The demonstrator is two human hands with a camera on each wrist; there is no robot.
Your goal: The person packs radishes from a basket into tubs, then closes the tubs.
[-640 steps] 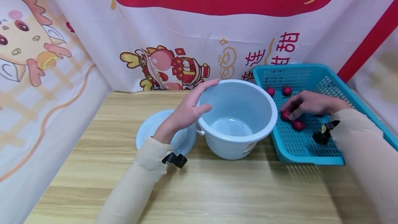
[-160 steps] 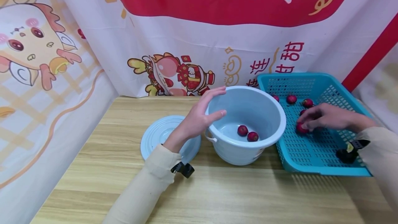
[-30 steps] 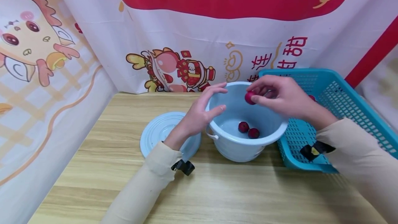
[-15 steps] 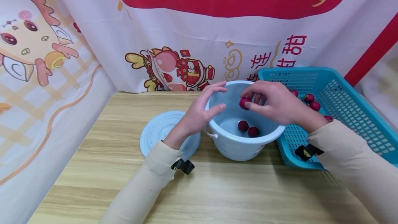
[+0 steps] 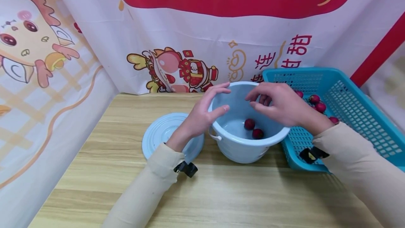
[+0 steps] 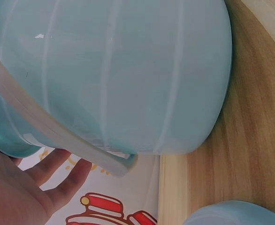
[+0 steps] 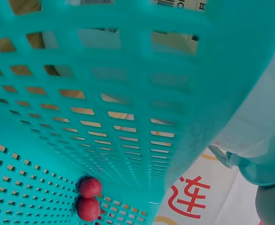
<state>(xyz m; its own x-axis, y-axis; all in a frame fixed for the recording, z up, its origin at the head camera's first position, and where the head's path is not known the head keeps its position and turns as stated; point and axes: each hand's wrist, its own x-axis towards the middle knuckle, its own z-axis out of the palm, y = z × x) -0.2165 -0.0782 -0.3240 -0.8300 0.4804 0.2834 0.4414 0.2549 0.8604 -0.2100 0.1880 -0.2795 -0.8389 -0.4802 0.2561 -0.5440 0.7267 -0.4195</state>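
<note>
The light-blue bucket [image 5: 243,150] stands upright and uncovered on the table. Two red radishes [image 5: 257,134] show on its bottom. My left hand [image 5: 204,113] is at the bucket's left rim, thumb and fingers spread around the edge. In the left wrist view, the fingers [image 6: 72,183] are beside the bucket wall and its white handle [image 6: 57,129]. Over the bucket's right side hangs my right hand [image 5: 278,103], thumb and forefinger apart with nothing between them. To the right, several more radishes [image 5: 320,107] lie in the teal basket [image 5: 303,166], partly hidden by my right arm.
A round light-blue lid [image 5: 158,129] lies flat left of the bucket, partly under my left forearm. The basket's slotted wall [image 7: 104,93] stands close against the bucket's right side. Printed cloth [image 5: 196,27] hangs behind the wooden table [image 5: 196,200].
My right hand came from the basket with a radish, lowered it into the bucket and let it go. The left hand has stayed at the rim.
</note>
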